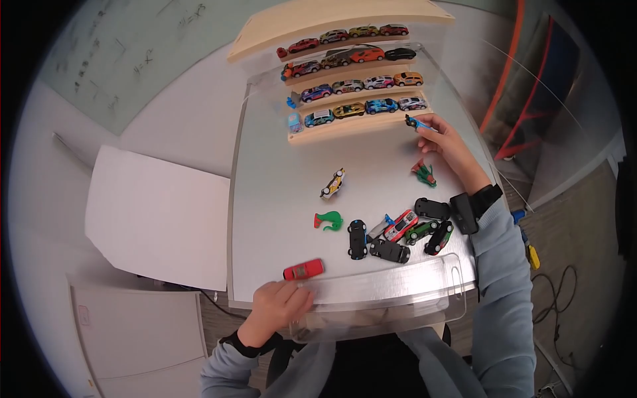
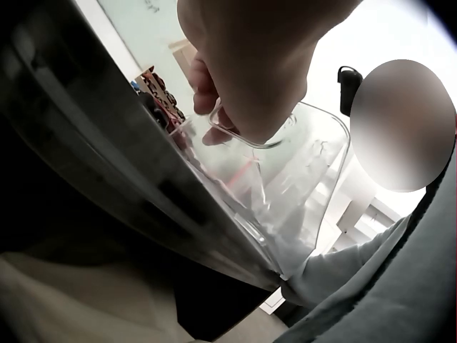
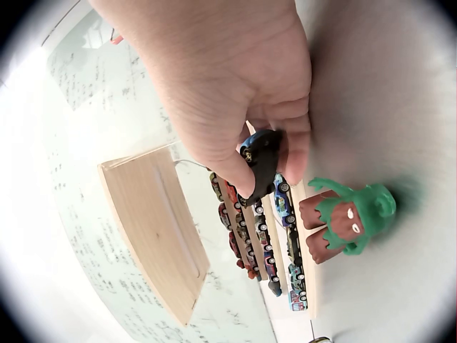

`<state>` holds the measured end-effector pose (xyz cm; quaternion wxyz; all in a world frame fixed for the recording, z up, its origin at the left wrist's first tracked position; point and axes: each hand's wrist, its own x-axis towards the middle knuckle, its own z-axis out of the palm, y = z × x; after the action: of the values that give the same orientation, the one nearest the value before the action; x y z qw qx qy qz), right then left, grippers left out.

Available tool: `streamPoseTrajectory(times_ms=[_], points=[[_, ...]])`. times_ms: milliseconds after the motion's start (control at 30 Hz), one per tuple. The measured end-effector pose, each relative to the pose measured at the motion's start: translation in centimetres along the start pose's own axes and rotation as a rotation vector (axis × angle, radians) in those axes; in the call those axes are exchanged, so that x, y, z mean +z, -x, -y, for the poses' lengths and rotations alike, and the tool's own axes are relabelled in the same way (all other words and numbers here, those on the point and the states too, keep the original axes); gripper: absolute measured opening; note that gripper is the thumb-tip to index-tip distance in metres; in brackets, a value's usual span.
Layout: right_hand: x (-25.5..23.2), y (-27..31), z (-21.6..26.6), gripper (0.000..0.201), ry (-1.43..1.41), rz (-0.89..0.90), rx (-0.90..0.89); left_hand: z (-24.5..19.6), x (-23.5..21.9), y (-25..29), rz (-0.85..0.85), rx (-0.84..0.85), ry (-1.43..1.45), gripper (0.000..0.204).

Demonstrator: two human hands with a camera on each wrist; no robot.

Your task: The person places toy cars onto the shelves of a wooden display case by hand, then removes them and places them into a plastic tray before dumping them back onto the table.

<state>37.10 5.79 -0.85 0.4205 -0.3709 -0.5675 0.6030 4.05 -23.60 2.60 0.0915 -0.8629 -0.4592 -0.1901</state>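
Between thumb and fingers, my right hand pinches a blue toy car, close to the right end of the lowest shelf. The right wrist view shows this toy car's black underside turned to the camera. The fingers of my left hand curl over the rim of a clear plastic bin at the table's front edge. Just ahead of that hand lies a red toy car. A green and brown toy figure lies on the table below my right hand.
A wooden stepped rack at the back holds rows of toy cars. Several toy cars, some showing black undersides, lie bunched at front right. A white and yellow toy car and a curled green toy lie left of them.
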Motion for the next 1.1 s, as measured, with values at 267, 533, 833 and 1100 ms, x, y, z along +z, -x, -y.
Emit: streamPoseTrajectory(times_ms=[267,533,833,1100], points=[[4.1,6.7,10.4,0.034,0.201,0.339,-0.034,1.8,-0.7,-2.3,0.135,-0.1,0.13,0.018],[10.0,17.7,14.6,0.03,1.238,0.816,-0.208,3.3,-3.0,-2.4,0.191,-0.02,0.113,0.05],[10.1,19.4,11.8,0.025,1.424,0.877,-0.157,6.0,-2.1,-2.5,0.246,-0.22,0.147,0.047],[10.7,19.8,10.1,0.029,1.531,0.98,-0.264,6.9,-0.9,-3.8,0.372,-0.233,0.143,0.035]])
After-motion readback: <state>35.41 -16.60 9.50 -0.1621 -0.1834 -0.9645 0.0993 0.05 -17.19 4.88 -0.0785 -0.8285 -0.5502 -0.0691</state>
